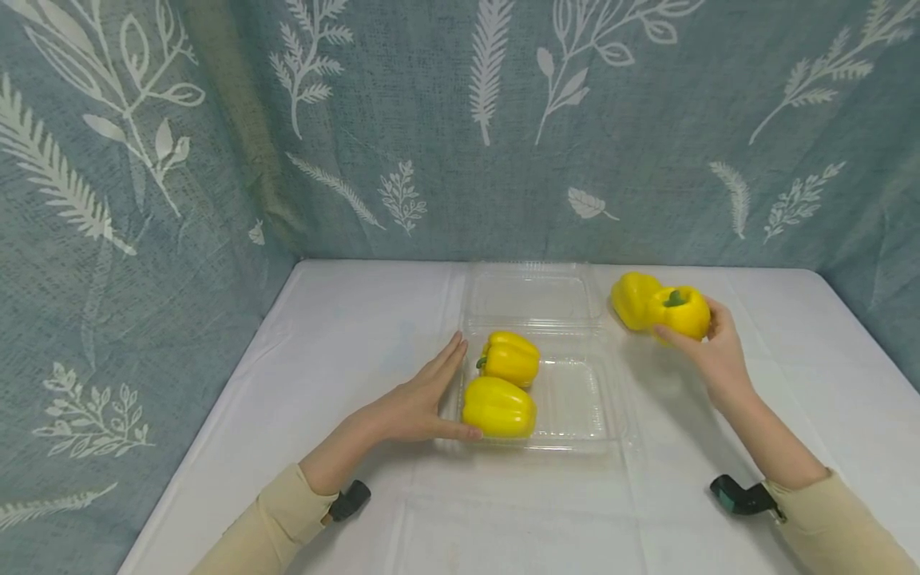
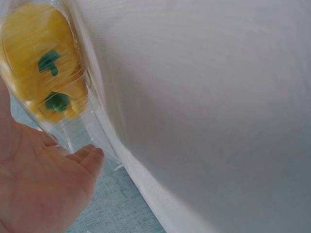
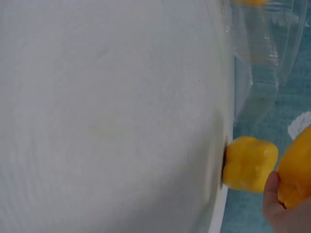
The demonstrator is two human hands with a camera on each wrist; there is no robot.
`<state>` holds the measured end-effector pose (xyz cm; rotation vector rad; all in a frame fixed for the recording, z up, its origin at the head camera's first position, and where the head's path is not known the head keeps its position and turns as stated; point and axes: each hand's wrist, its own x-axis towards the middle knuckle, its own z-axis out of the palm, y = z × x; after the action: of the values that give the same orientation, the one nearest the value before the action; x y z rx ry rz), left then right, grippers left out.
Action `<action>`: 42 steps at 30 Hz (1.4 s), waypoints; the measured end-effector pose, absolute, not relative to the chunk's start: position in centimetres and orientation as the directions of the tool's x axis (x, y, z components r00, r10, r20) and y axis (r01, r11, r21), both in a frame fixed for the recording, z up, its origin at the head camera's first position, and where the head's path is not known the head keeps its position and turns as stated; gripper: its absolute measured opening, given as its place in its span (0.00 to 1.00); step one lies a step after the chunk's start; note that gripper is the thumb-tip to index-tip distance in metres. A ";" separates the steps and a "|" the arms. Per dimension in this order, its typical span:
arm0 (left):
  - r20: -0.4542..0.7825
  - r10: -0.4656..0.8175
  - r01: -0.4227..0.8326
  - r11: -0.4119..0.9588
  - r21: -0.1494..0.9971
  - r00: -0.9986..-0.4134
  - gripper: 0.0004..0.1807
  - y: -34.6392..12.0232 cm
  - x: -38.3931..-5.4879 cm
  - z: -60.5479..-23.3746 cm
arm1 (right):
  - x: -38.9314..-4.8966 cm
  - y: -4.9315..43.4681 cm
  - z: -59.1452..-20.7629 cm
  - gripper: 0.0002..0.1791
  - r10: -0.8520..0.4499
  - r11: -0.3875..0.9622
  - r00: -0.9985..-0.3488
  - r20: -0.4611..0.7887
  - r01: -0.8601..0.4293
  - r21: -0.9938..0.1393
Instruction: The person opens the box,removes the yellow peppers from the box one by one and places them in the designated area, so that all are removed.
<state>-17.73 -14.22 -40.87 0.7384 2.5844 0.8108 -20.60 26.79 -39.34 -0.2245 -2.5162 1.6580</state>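
My right hand grips a yellow bell pepper, its green stem facing up toward the head camera. Just behind it, another yellow bell pepper stands on the table; the right wrist view shows this pepper resting there while the held one is raised off the surface. Two more yellow bell peppers lie on their sides in the left part of a clear plastic container. Along the container's left wall rests my left hand, fingers extended and thumb at the front corner.
The container's hinged lid lies folded back behind its base. A white cloth covers the table, and a blue-green curtain with leaf prints hangs at the back and sides. Small dark cameras are strapped to both wrists.
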 end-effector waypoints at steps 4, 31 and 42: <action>-0.151 0.564 0.375 0.701 0.606 -0.812 0.70 -14.2 -17.7 -40.9 | -21.1 27.5 -39.6 0.52 0.232 0.381 -0.973 -0.019 0.109 -0.918; -0.149 0.563 0.370 0.697 0.614 -0.813 0.70 -14.3 -17.6 -40.6 | -24.9 30.2 -40.4 0.53 0.326 0.408 -0.935 -0.143 0.275 -0.871; -0.148 0.570 0.376 0.694 0.614 -0.808 0.70 -14.3 -17.6 -40.7 | -26.3 30.7 -40.6 0.56 0.359 0.452 -0.924 -0.132 0.296 -0.842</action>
<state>-17.65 -14.28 -40.72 0.7443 2.5776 0.8295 -26.28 30.67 -40.61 -0.5921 -2.6209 1.4990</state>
